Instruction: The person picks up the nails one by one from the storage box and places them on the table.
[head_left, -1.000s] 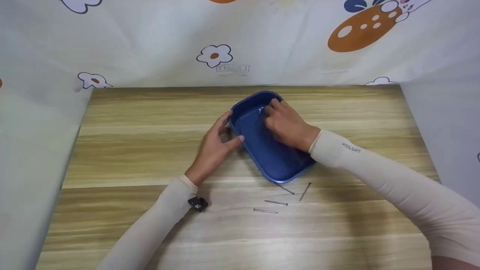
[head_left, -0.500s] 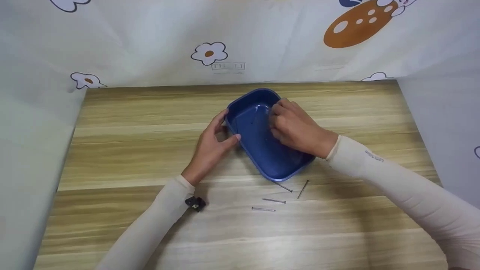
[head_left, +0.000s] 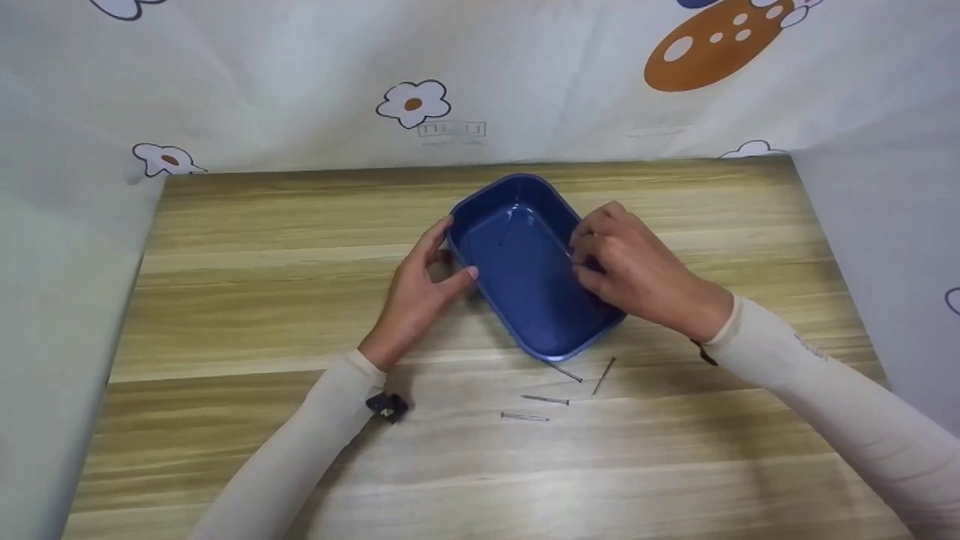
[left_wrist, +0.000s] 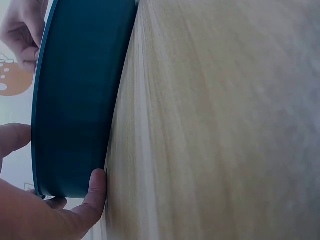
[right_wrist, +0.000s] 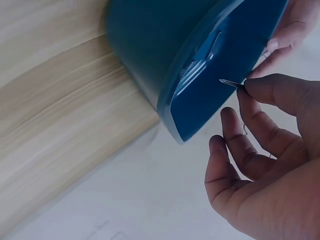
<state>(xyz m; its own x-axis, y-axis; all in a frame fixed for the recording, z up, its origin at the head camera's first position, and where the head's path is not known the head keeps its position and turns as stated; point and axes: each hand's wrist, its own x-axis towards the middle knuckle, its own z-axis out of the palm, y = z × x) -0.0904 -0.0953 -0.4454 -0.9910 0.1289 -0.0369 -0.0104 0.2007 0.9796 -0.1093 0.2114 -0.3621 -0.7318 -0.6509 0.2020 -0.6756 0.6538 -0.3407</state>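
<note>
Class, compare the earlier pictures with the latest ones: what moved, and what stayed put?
The right hand drew back from inside the blue tray to its right rim, pinching a nail. The left hand still grips the tray's left edge; four nails lie unmoved on the table.

You have broad bare worktop along the left edge and across the near edge, so either arm can sweep there freely. The blue tray sits at the middle, toward the far edge, and blocks any straight pass across the centre. Your left hand holds its left wall, your right hand hangs over its right rim with a nail in its grip. Just beside the tray's near corner four loose nails lie scattered; one touches the tray. The draped cloth walls off the far, left and right edges.
</note>
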